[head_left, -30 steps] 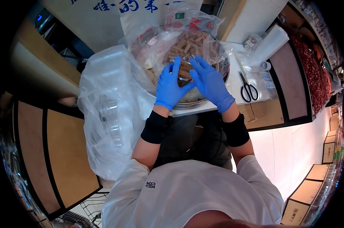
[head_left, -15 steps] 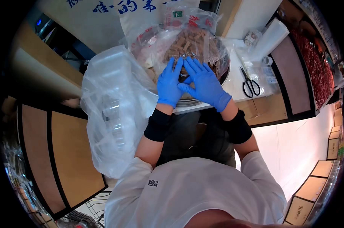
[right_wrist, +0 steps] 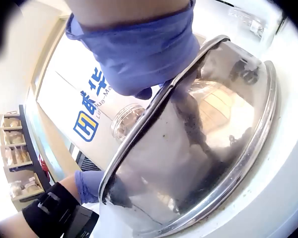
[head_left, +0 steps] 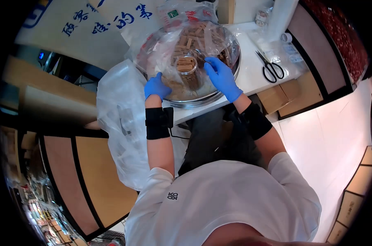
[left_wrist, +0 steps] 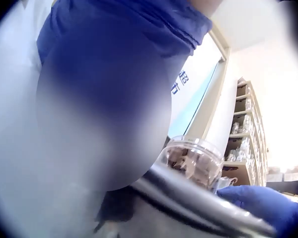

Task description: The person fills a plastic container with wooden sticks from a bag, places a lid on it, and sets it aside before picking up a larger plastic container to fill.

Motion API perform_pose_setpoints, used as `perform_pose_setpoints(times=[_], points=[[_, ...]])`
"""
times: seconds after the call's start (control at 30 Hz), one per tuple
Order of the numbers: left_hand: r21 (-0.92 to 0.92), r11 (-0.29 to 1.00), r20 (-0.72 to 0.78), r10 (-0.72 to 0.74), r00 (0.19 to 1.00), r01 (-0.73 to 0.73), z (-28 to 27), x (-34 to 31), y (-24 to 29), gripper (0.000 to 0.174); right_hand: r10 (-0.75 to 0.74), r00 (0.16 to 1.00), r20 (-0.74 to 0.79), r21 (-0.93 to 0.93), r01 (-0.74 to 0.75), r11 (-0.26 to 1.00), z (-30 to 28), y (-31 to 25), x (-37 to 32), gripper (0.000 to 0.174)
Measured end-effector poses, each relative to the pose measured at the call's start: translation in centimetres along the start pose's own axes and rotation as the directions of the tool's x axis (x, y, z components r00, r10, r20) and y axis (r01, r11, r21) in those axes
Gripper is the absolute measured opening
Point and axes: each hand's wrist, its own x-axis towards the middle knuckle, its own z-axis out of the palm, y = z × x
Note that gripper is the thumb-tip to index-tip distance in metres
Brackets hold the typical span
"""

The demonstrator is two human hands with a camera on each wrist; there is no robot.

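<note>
A clear round jar full of brown flat sticks stands in a wide metal basin. Its clear rim band shows in the left wrist view, where the jar rises behind the basin's edge. My blue-gloved left hand is apart from the jar, at the basin's left front rim, fingers loose. On the other side my gloved right hand reaches over the rim, fingertips close to the loose brown sticks and the clear bag around them. I cannot tell whether those fingers pinch anything.
Black-handled scissors lie on the white table to the right, near a small white roll. A tall stack in a translucent bag stands left of the basin. Printed plastic bags hang over the basin's far edge.
Both hands were together over the jar; they have parted, left toward the rim and right toward the loose sticks. The jar now stands uncovered. The head view has turned.
</note>
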Motion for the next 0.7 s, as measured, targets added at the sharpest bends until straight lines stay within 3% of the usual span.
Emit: perform_pose_setpoints(times=[0.1, 0.27, 0.33, 0.43, 0.57, 0.7], points=[[0.129, 0.992, 0.119, -0.002, 0.993, -0.013, 1.5, 3.2, -1.0, 0.081, 0.032, 0.999, 0.015, -0.059, -0.031, 0.998, -0.4, -1.1, -0.4, 0.033], [0.153, 0.987, 0.102, -0.070, 0.992, 0.054, 0.2, 2.6, 0.6, 0.081, 0.037, 0.999, 0.035, -0.124, -0.032, 0.992, -0.6, -1.5, -0.3, 0.035], [0.275, 0.960, 0.146, -0.095, 0.985, 0.052, 0.8, 3.8, 0.0, 0.068, 0.034, 0.999, 0.018, -0.111, -0.032, 0.993, -0.5, -1.3, -0.4, 0.036], [0.318, 0.942, 0.130, -0.150, 0.980, 0.102, 2.3, 6.7, -1.6, 0.076, 0.056, 0.998, 0.035, -0.171, -0.050, 0.984, -0.5, -1.2, -0.6, 0.037], [0.318, 0.945, 0.159, -0.139, 0.978, 0.082, 0.8, 4.9, -0.6, 0.084, 0.057, 0.997, 0.050, -0.213, -0.045, 0.976, -0.5, -1.7, -0.6, 0.037], [0.182, 0.982, 0.079, -0.072, 0.994, 0.057, 0.0, 3.5, -0.5, 0.092, 0.055, 0.996, 0.065, -0.238, -0.038, 0.971, -0.7, -2.1, -0.8, 0.037]])
